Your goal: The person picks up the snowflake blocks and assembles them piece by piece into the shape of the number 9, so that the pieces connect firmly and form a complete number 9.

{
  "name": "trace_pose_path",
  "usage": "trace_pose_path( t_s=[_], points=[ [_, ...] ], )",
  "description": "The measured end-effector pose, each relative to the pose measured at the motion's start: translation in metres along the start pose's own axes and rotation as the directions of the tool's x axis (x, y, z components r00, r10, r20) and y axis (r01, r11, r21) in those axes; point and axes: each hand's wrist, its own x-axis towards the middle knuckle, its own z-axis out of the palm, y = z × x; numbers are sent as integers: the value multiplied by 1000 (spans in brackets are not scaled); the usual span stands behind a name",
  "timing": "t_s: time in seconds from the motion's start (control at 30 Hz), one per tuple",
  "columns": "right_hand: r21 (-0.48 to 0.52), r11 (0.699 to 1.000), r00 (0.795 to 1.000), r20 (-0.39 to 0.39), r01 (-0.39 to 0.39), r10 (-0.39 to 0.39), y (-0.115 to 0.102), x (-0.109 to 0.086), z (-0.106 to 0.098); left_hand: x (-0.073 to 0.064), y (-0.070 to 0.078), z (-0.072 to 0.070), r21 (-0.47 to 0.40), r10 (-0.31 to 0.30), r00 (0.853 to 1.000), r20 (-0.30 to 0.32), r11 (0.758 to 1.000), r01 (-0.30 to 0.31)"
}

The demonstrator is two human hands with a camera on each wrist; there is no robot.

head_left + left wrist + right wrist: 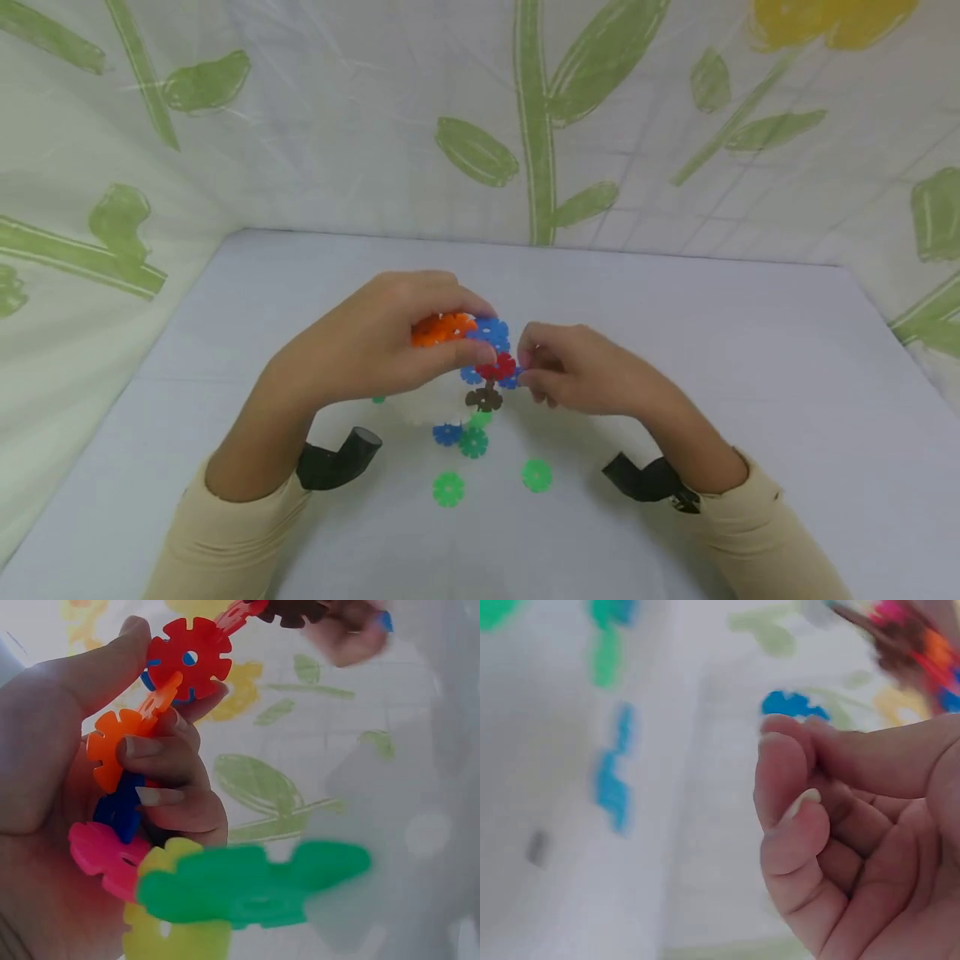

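My left hand (382, 333) holds a chain of interlocked, notched plastic snowflake discs in mid-air. In the left wrist view its fingers curl round the chain, with a red disc (196, 671) near the thumb tip and an orange disc (112, 746) against the fingers. Pink (101, 855), yellow (176, 945) and green (255, 885) discs hang lower. A brown disc (483, 401) sits at the end toward my right hand (585, 371). That hand pinches a blue snowflake disc (791, 703) between thumb and fingertips, close beside the chain; whether the two touch is unclear.
Loose discs lie on the white table (637, 533) below the hands: a light green one (448, 489), another green one (537, 475), a teal one (473, 442) and a blue one (447, 434). Behind the table hangs a white curtain (337, 150) with green leaf prints.
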Motion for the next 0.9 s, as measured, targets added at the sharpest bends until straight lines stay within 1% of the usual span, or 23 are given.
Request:
trace_pose_path(
  t_s=[0.07, 0.13, 0.2, 0.27, 0.33, 0.37, 0.43, 0.6, 0.73, 0.9],
  points=[
    [44, 996, 992, -103, 72, -67, -3, -8, -12, 0, 0, 0, -4, -4, 1000, -4, 1000, 4],
    [106, 982, 973, -185, 158, -137, -7, -16, -21, 1, -1, 0, -4, -6, 1000, -4, 1000, 6],
    [166, 952, 941, -264, 259, -210, -12, -22, -25, 2, -1, 1, -11, -11, 1000, 1, 1000, 11],
    [218, 908, 902, -331, 357, -276, -17, -26, -26, 2, 0, 2, -23, -18, 1000, 11, 1000, 19],
    [225, 875, 863, -389, 429, -323, -22, -27, -24, 3, 0, 3, -36, -24, 1000, 21, 999, 24],
    [207, 869, 845, -414, 450, -339, -24, -27, -23, 3, 0, 3, -40, -25, 999, 25, 999, 26],
    [164, 865, 816, -450, 475, -363, -28, -27, -20, 3, 0, 4, -44, -23, 999, 29, 999, 25],
    [63, 863, 764, -500, 501, -407, -32, -26, -15, 2, 0, 4, -50, 7, 1000, 17, 999, -7],
    [27, 854, 736, -522, 519, -431, -34, -27, -14, 3, 0, 5, -73, 28, 999, 15, 997, -27],
    [5, 842, 716, -528, 540, -457, -38, -27, -11, 4, 0, 6, -107, 47, 999, 17, 993, -45]
  ],
)
